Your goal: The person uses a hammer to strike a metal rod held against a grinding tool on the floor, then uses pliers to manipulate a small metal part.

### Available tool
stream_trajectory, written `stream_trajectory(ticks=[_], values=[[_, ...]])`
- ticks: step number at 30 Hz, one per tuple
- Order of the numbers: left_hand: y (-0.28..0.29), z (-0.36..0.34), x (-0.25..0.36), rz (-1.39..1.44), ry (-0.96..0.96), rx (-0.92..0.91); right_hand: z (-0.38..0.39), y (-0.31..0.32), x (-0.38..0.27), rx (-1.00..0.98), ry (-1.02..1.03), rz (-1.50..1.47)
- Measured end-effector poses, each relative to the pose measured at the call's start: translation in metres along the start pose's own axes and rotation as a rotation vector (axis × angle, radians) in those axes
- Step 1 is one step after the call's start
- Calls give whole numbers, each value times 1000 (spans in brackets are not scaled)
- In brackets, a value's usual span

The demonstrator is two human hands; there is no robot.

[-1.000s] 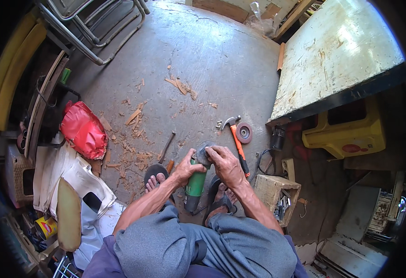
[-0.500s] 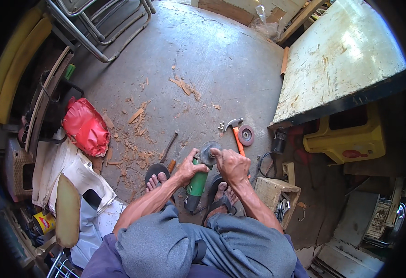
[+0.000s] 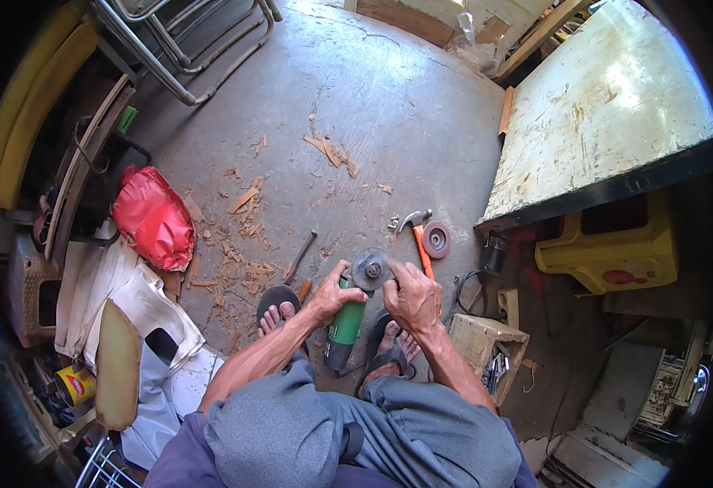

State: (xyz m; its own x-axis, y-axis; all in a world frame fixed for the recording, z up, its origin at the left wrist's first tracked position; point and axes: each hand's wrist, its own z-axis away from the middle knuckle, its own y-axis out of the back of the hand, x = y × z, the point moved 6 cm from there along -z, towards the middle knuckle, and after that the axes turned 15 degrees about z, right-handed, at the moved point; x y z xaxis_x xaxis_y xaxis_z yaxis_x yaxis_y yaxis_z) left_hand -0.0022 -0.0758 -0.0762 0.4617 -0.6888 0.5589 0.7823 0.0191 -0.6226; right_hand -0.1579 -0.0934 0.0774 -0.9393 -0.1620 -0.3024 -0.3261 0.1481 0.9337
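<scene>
A green angle grinder stands between my feet with its round grey disc facing up and a nut at the disc's centre. My left hand is closed around the grinder's head just below the disc. At the disc's right edge, my right hand has its fingers bent, the index finger and thumb at the rim. Its other fingers are curled under and partly hidden. Just beyond that hand lies a claw hammer with an orange handle, and beside it a reddish-brown flap disc.
Wood chips litter the floor on the left, near a red bag. A wooden box with metal bits stands by my right foot. To the right is a worn white-topped table, with a yellow plastic piece under it.
My right hand has shifted from the nut at the disc's centre to the disc's right edge, uncovering the nut. My left hand keeps its hold on the angle grinder.
</scene>
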Motion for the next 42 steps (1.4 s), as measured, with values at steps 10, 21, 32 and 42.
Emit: stream_trajectory(ticks=[10,21,32,42], values=[[5,3,-2,-68,11,56,9,-13,3,-44,12,6],[-1,1,-1,-56,-7,13,15,-22,7,-20,27,-53],[-2,2,-6,-112,-20,27,18,-19,13,-101,-49,-63],[-3,5,-1,-138,-46,25,24,-31,21,-101,-29,-32]])
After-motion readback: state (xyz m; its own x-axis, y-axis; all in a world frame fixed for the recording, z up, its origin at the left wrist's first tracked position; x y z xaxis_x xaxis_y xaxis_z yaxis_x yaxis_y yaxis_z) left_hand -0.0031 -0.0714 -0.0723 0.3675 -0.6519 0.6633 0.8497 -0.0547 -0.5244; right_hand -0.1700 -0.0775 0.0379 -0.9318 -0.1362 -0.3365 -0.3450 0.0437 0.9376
